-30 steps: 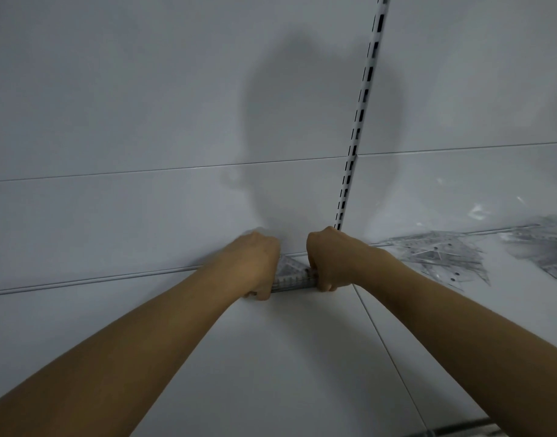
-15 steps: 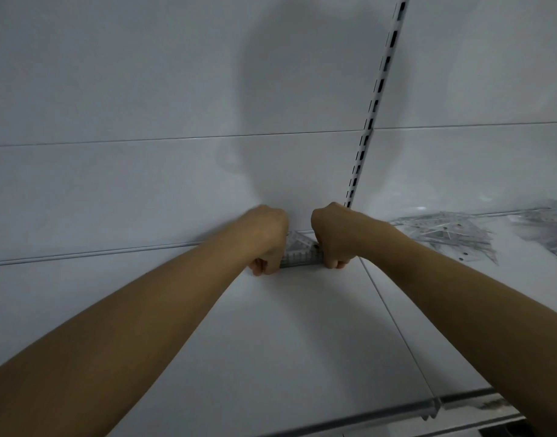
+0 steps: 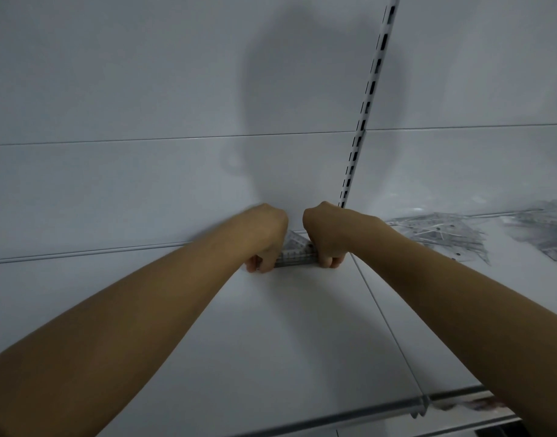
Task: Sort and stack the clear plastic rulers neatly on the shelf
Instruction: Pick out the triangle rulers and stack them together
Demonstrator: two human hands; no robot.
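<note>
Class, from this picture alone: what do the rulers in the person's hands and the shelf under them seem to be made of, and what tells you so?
Rulers: apparently clear, glossy plastic; the pale shelf shows through them behind the printed scale marks.
Shelf: probably metal with a smooth white painted coat, judging by its thin panels and a metallic front rail; the look leaves this open.

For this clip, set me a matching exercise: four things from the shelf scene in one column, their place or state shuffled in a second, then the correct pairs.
Things:
1. left hand
2. right hand
3. stack of rulers
4. loose pile of rulers

Places or states:
A. scattered on the shelf, off to the right
B. grips the stack's left end
C. held between both hands, against the back panel
D. grips the stack's right end

Pairs: 1-B, 2-D, 3-C, 4-A
</note>
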